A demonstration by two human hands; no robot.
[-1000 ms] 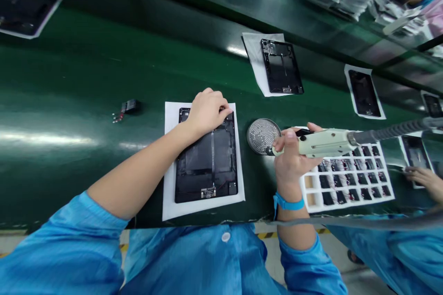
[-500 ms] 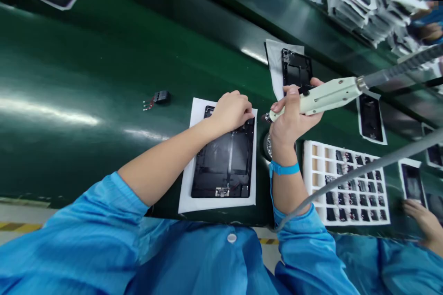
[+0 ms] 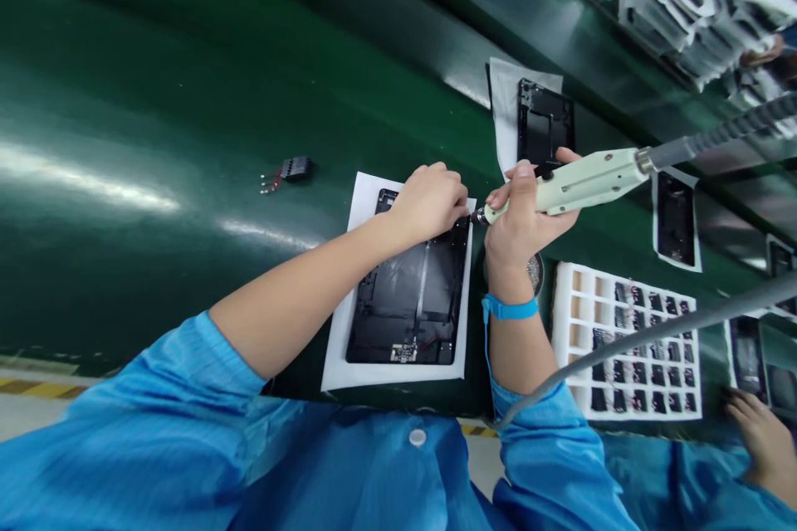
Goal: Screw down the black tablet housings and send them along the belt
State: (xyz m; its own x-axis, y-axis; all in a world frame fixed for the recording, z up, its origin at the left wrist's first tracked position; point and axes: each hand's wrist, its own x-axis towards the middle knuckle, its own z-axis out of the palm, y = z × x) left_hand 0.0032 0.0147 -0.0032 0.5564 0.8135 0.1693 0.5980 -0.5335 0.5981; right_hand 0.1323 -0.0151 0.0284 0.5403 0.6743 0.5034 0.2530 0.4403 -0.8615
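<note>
A tablet back housing (image 3: 392, 299) with a ribbon cable and small circuit board lies on a white sheet (image 3: 339, 357) before me. My left hand (image 3: 429, 199) rests over its top right corner, fingers curled and pinched together; whatever they hold is hidden. In my right hand (image 3: 516, 228) is a pale green electric screwdriver (image 3: 591, 182), held nearly level. Its tip points left, close by my left fingertips at the housing's corner; contact cannot be made out. Behind my right wrist, a small round dish (image 3: 534, 272) of tiny metal parts is partly hidden.
To the right stands a white compartment tray (image 3: 564, 307) of small black wired parts. A grey cable (image 3: 623, 340) crosses over it. Another housing (image 3: 545, 120) lies beyond my right hand. A black wired part (image 3: 295, 168) sits left. A co-worker's hand (image 3: 763, 440) is far right.
The screwdriver tip has come leftward to my left fingers at the housing's corner. My left hand stays there, still curled. The whole view has shifted slightly.
</note>
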